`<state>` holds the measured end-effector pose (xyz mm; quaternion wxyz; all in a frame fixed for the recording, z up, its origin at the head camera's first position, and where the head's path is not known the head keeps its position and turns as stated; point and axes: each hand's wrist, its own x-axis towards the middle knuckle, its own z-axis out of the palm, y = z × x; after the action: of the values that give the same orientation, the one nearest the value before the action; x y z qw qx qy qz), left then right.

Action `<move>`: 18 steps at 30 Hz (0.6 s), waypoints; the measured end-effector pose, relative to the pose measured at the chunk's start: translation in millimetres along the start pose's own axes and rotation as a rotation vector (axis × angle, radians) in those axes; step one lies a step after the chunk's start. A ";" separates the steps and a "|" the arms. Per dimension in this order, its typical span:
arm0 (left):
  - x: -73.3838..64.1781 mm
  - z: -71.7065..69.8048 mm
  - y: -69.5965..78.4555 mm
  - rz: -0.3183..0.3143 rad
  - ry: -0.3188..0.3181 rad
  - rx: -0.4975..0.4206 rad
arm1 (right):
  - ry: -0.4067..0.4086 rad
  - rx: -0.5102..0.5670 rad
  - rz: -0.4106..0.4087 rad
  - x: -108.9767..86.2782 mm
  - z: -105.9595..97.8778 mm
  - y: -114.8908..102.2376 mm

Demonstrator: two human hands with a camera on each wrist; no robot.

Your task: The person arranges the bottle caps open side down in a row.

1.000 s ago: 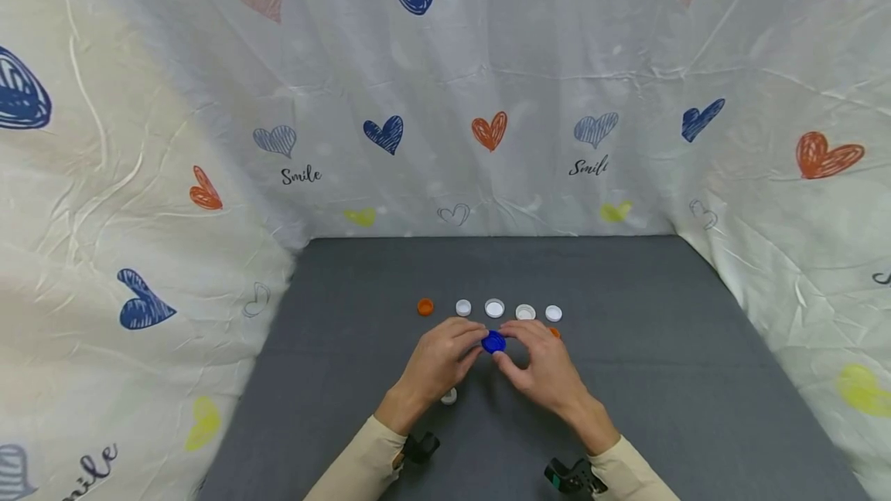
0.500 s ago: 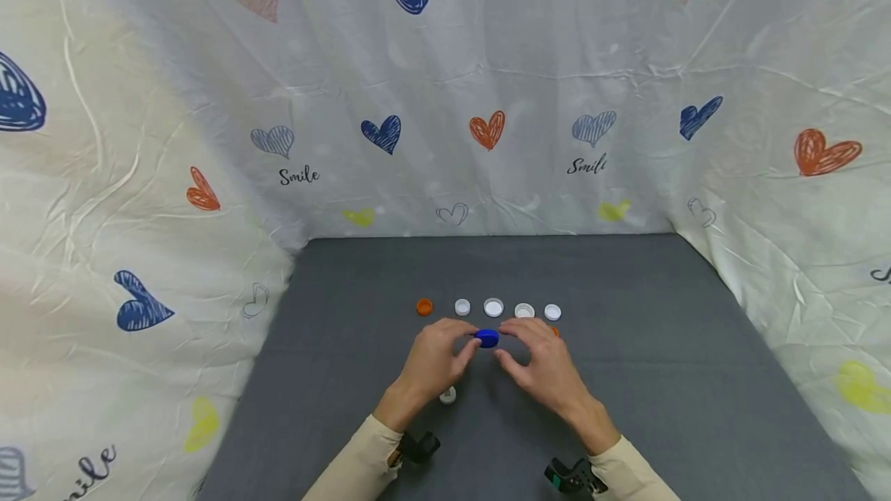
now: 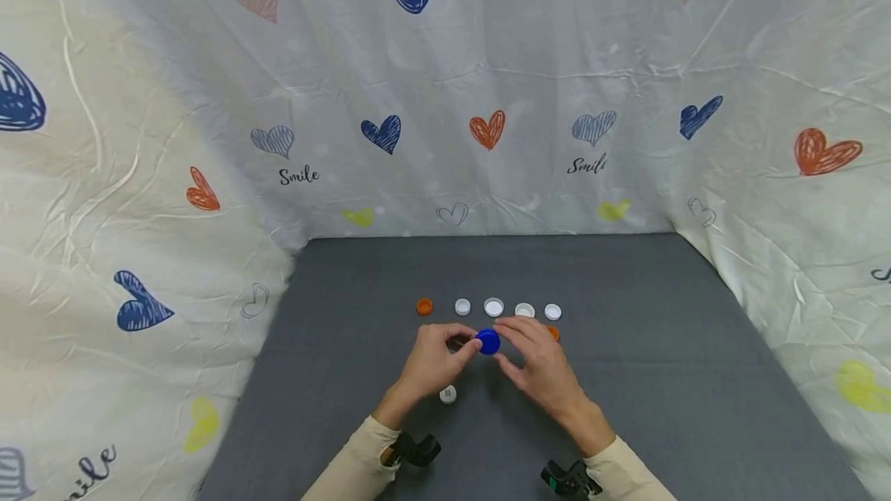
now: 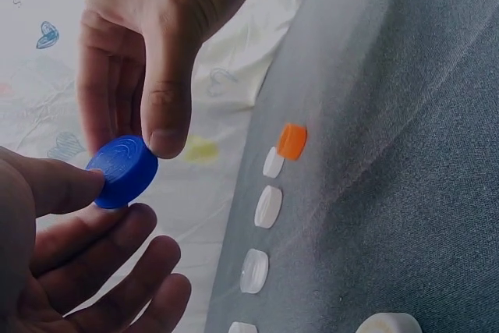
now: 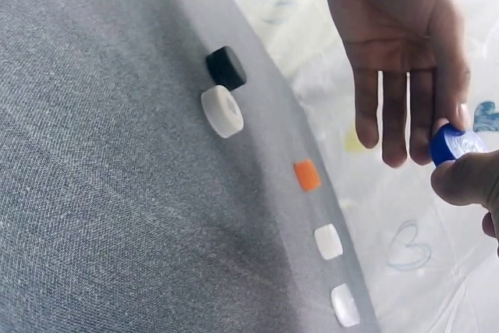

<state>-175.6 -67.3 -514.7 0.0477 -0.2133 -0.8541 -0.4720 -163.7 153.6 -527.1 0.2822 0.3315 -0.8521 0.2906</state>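
A round blue bottle cap is held above the table between both hands. My left hand pinches its left edge with thumb and forefinger, the other fingers spread loosely in the left wrist view. My right hand reaches in from the other side, its thumb right at the cap's rim and its forefinger near the far edge. I cannot tell whether the right fingers grip it. The cap's ridged face shows in the left wrist view.
Behind the hands runs a row of an orange cap and several white caps. Another orange cap lies right of it. One white cap sits nearer me. A black cap stands beside a white one in the right wrist view.
The blue cap has shifted slightly left, then tilted from nearly edge-on to show its face. The right hand has moved a little left, closer to it; the left keeps its pinch.
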 end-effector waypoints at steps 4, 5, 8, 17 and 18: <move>-0.4 -1.4 -0.1 -0.040 -0.036 -0.007 | -0.021 -0.009 -0.012 -0.8 -0.1 -0.1; -0.7 -1.9 -0.1 -0.043 -0.041 -0.003 | -0.028 -0.011 -0.013 -0.8 -0.1 -0.4; -1.5 -3.6 -0.2 -0.032 -0.053 0.015 | -0.038 -0.024 -0.018 -0.5 0.2 -1.3; -3.2 -7.8 -1.6 0.192 -0.025 0.202 | -0.040 -0.012 0.027 -1.3 2.1 -1.5; -3.3 -8.2 -1.2 0.214 -0.024 0.235 | -0.037 -0.009 0.028 -1.5 2.3 -1.5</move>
<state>-174.1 -75.6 -512.1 0.1121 -0.3018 -0.8763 -0.3585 -162.3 151.7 -529.1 0.2637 0.3236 -0.8631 0.2843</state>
